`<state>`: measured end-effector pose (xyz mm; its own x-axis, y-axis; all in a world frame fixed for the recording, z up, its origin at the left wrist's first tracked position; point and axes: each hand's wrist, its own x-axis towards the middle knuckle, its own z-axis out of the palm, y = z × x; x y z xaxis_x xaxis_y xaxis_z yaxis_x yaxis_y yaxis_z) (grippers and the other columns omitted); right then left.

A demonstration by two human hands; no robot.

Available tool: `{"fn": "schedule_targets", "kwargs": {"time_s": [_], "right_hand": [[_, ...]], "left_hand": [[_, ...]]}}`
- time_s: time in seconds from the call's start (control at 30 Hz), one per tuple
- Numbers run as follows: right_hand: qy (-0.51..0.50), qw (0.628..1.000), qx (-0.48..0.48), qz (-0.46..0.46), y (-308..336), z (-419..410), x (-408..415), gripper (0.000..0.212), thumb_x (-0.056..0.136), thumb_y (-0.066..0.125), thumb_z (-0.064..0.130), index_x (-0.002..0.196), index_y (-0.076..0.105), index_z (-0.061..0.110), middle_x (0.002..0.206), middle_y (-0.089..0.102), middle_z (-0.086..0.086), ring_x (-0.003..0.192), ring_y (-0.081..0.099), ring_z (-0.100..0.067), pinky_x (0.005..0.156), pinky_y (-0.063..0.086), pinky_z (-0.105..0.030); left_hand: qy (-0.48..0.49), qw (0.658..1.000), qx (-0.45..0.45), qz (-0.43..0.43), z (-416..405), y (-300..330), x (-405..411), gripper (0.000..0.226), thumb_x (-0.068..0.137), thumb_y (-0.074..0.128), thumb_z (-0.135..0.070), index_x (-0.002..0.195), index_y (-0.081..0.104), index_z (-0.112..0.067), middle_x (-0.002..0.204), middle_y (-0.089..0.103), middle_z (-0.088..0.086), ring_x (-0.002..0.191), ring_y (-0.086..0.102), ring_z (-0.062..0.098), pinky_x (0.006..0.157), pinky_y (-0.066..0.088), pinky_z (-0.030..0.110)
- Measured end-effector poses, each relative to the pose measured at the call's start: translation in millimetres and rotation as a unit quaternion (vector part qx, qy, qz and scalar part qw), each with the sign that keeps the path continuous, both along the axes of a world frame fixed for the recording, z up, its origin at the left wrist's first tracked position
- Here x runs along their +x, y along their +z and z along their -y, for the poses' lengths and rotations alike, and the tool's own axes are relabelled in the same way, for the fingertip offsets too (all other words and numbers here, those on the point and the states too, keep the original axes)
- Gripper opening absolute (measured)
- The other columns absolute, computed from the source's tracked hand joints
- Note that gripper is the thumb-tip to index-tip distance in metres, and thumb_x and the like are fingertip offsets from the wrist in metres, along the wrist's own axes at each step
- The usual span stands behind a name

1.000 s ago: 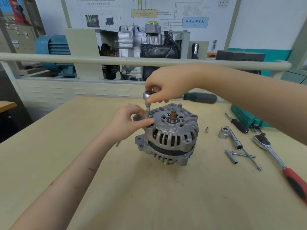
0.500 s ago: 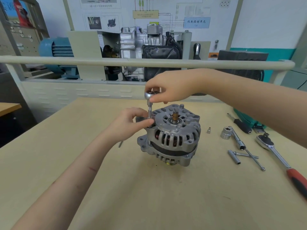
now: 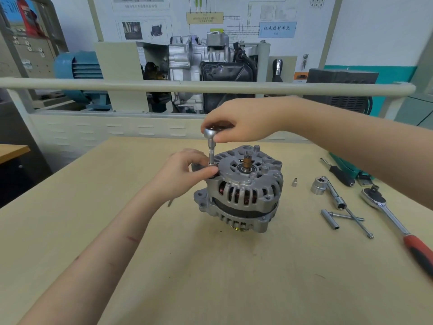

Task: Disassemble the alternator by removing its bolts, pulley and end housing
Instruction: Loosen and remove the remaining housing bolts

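Aluminium grey, the alternator stands near the middle of the table, shaft end up, its pulley underneath against the wood. I've got a ratchet with a socket extension planted upright on a through-bolt at the left edge of the end housing. My right hand comes in from the right and curls over the ratchet head, gripping it from above. My left hand pinches the foot of the extension, thumb and fingertips closed round it, steadying the socket where it meets the housing.

So where am I? Mid-bolt, I'd say. Two long bolts lie loose on the table to the right, near a large socket and a smaller tube socket, so I judge some fasteners are already out. Both housing halves look seated together, nothing split yet, and the pulley appears still fitted underneath. That leaves this bolt, any I can't see from here, then pulley and end housing.

Further right, a red-handled ratchet and a black-handled screwdriver wait near the table edge, and a tiny bit sits just beside the alternator.
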<state>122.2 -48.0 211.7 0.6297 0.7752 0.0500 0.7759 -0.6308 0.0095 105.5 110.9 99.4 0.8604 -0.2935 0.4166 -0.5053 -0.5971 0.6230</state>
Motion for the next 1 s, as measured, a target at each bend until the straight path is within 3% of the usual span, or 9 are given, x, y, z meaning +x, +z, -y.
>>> {"fn": "schedule_targets", "kwargs": {"time_s": [0.2,0.33,0.4,0.47,0.57,0.63,0.77,0.83,1.0], "right_hand": [[-0.064,0.997,-0.013,0.038,-3.4,-1.4,3.5,0.043,0.094,0.042,0.043,0.098,0.061,0.004,0.077,0.069,-0.004,0.055,0.059,-0.004,0.049,0.04,-0.008],[-0.044,0.999,-0.014,0.022,-0.2,2.6,0.6,0.03,0.093,0.048,0.033,0.11,0.057,0.01,0.092,0.064,-0.001,0.077,0.06,-0.011,0.063,0.041,-0.018],[-0.03,0.999,-0.006,0.02,0.2,3.7,-0.9,0.027,0.093,0.048,0.026,0.114,0.057,0.011,0.099,0.058,-0.001,0.079,0.052,-0.01,0.065,0.036,-0.014],[-0.03,0.999,-0.002,0.027,-2.1,2.9,-1.6,0.028,0.094,0.047,0.027,0.113,0.058,0.01,0.095,0.058,0.0,0.075,0.05,-0.008,0.065,0.036,-0.013],[-0.062,0.997,0.014,0.032,-5.1,1.1,-1.1,0.034,0.093,0.048,0.039,0.11,0.058,0.011,0.071,0.066,0.008,0.071,0.062,-0.011,0.064,0.043,-0.017],[-0.063,0.997,0.036,0.015,-4.7,1.1,-0.9,0.031,0.091,0.051,0.04,0.112,0.052,0.017,0.052,0.061,0.017,0.064,0.064,-0.008,0.059,0.041,-0.008],[-0.035,0.998,0.05,-0.012,-1.2,3.0,-2.6,0.04,0.091,0.054,0.03,0.129,0.044,0.026,0.097,0.065,0.009,0.069,0.058,0.003,0.063,0.039,-0.005],[-0.028,0.998,0.051,-0.015,-0.7,3.5,-2.5,0.042,0.091,0.055,0.027,0.131,0.043,0.026,0.106,0.059,0.006,0.072,0.05,0.011,0.062,0.036,-0.002],[-0.048,0.997,0.052,0.032,-1.8,0.2,-3.7,0.04,0.091,0.053,0.037,0.126,0.047,0.018,0.071,0.051,0.016,0.06,0.056,0.003,0.056,0.035,0.0]], "left_hand": [[0.087,0.994,-0.03,0.063,12.7,-4.0,-2.2,0.026,0.074,0.073,-0.031,0.06,0.056,-0.017,0.066,0.051,-0.013,0.074,0.045,0.005,0.09,0.029,0.037],[0.012,1.0,-0.022,0.001,5.5,-0.8,-0.7,0.02,0.08,0.068,-0.026,0.08,0.068,-0.007,0.084,0.062,0.001,0.086,0.051,0.012,0.088,0.035,0.028],[-0.001,1.0,-0.021,-0.009,3.0,-0.8,0.1,0.022,0.081,0.067,-0.024,0.085,0.069,-0.003,0.089,0.064,0.007,0.089,0.052,0.018,0.083,0.036,0.019],[0.025,0.999,-0.029,0.015,5.1,-2.1,-1.0,0.021,0.079,0.069,-0.025,0.075,0.068,-0.004,0.078,0.062,0.001,0.082,0.051,0.012,0.088,0.035,0.028],[0.07,0.995,-0.046,0.051,12.3,-5.9,-2.4,0.024,0.073,0.074,-0.028,0.058,0.056,-0.02,0.064,0.053,-0.012,0.074,0.045,0.002,0.088,0.034,0.039],[0.079,0.994,-0.047,0.056,13.9,-6.0,-2.7,0.027,0.072,0.075,-0.029,0.057,0.052,-0.024,0.064,0.051,-0.014,0.074,0.044,0.001,0.086,0.033,0.037],[-0.019,0.995,-0.086,-0.044,4.2,-1.7,-2.3,0.008,0.081,0.066,-0.025,0.076,0.067,-0.02,0.086,0.065,-0.005,0.088,0.055,0.014,0.084,0.041,0.029],[-0.035,0.992,-0.096,-0.07,1.0,-1.9,-2.8,0.009,0.084,0.063,-0.024,0.078,0.069,-0.021,0.086,0.067,-0.005,0.09,0.058,0.019,0.085,0.045,0.03],[0.077,0.994,-0.066,0.04,13.1,-6.6,-1.5,0.022,0.074,0.073,-0.029,0.061,0.06,-0.016,0.067,0.053,-0.012,0.079,0.047,0.005,0.085,0.033,0.035]]}}
